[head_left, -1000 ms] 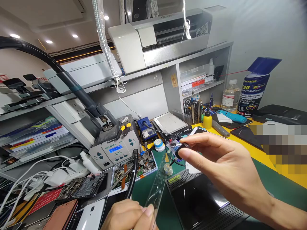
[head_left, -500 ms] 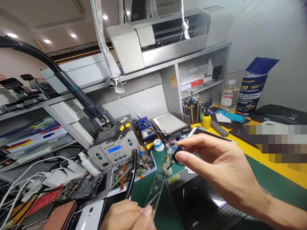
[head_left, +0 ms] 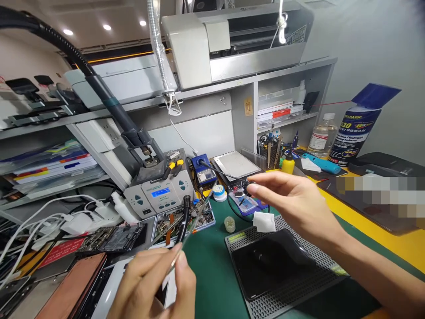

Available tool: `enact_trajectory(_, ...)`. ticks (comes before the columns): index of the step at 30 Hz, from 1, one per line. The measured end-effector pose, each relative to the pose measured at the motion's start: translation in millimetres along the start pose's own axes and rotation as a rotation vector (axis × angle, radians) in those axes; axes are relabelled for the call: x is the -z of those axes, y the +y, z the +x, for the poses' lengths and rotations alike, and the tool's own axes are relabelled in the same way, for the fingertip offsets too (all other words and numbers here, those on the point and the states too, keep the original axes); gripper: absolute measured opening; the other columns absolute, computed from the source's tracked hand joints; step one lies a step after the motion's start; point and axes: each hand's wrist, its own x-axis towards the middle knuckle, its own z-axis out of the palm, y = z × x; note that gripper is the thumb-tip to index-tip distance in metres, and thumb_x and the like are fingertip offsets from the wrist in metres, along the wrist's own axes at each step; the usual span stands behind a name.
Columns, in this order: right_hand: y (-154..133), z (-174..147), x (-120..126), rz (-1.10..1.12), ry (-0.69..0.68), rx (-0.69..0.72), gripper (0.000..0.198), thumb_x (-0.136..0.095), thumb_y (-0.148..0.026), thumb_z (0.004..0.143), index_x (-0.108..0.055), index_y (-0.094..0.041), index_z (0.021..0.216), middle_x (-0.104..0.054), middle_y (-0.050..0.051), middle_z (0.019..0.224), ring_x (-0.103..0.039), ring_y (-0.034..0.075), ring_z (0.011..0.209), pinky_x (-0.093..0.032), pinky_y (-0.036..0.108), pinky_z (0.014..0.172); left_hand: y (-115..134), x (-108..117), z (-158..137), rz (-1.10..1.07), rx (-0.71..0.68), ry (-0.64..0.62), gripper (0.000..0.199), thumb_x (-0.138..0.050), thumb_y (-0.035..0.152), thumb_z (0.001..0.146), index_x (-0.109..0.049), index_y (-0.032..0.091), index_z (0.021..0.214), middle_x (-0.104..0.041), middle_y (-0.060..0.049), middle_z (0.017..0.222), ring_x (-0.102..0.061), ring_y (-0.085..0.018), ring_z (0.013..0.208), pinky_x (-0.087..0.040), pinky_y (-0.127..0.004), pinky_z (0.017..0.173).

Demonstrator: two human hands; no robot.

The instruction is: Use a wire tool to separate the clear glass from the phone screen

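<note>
My left hand [head_left: 154,281] pinches the lower end of a clear plastic strip [head_left: 191,235], turned almost edge-on and slanting up toward the parts tray. Between the thumb and fingers of my right hand [head_left: 292,199] is a small black piece [head_left: 248,186]; its exact kind cannot be made out. Below that hand a black-screened phone [head_left: 272,263] lies on a grey perforated mat [head_left: 265,305]. At the mat's far edge sits a folded white wipe [head_left: 264,221]. A small clear jar [head_left: 229,224] stands on the green work mat [head_left: 210,270], left of the wipe.
A tray of circuit parts [head_left: 207,217] lies before the rework station [head_left: 159,195], with its black hose crossing the tray. Phone parts [head_left: 73,288] crowd the left. Behind are a blue-lidded tin [head_left: 218,191] and flat heating plate [head_left: 237,164]. A spray can [head_left: 352,133] stands right.
My left hand has moved left with the strip, which has turned edge-on, away from the jar. The black piece in my right hand is now apart from the strip. The view has shifted.
</note>
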Motion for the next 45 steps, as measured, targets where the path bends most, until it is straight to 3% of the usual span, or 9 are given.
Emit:
enact_trajectory(2,12,5,-4,-0.142,-0.116,0.017,0.034,-0.079,-0.049,0.082,-0.08,-0.02,0.1,-0.08,0.005,0.09,-0.072,0.02,0.076,-0.056,0.029,0.065,2,0,2,0.075,0.028,0.052,0.028,-0.076,-0.007,0.07,-0.074,0.014,0.088,-0.071,0.002,0.08,-0.065,-0.008,0.069,-0.051,-0.021,0.065)
enact_trajectory(7,35,11,-19,-0.417,-0.205,0.094,0.028,-0.071,-0.042,0.089,-0.079,-0.019,0.103,-0.08,0.005,0.097,-0.07,0.02,0.08,-0.051,0.03,0.065,2,-1,6,0.106,0.052,0.129,0.026,-0.076,-0.008,0.071,-0.074,0.012,0.087,-0.068,0.002,0.076,-0.062,-0.007,0.067,-0.046,-0.019,0.057)
enact_trajectory(15,47,10,-30,-0.518,-0.245,0.14,0.028,-0.067,-0.038,0.092,-0.077,-0.02,0.11,-0.08,0.005,0.102,-0.069,0.019,0.08,-0.049,0.031,0.068,13,-4,8,0.024,0.139,0.183,0.025,-0.074,-0.011,0.072,-0.071,0.01,0.085,-0.067,0.001,0.077,-0.061,-0.004,0.067,-0.046,-0.017,0.059)
enact_trajectory(30,47,8,-36,-0.655,-0.391,0.108,0.019,-0.07,-0.029,0.09,-0.078,-0.019,0.104,-0.079,0.004,0.096,-0.071,0.02,0.083,-0.05,0.03,0.073,11,-2,6,-0.018,0.13,0.158,0.028,-0.072,-0.013,0.072,-0.071,0.01,0.088,-0.067,0.0,0.079,-0.061,-0.006,0.069,-0.047,-0.019,0.058)
enact_trajectory(45,47,10,-33,-0.566,-0.274,0.094,0.027,-0.066,-0.038,0.092,-0.077,-0.018,0.106,-0.08,0.005,0.095,-0.068,0.018,0.076,-0.051,0.029,0.07,14,-4,8,-0.02,0.146,0.179,0.03,-0.072,-0.012,0.072,-0.071,0.014,0.088,-0.067,0.003,0.077,-0.061,-0.006,0.066,-0.047,-0.02,0.055)
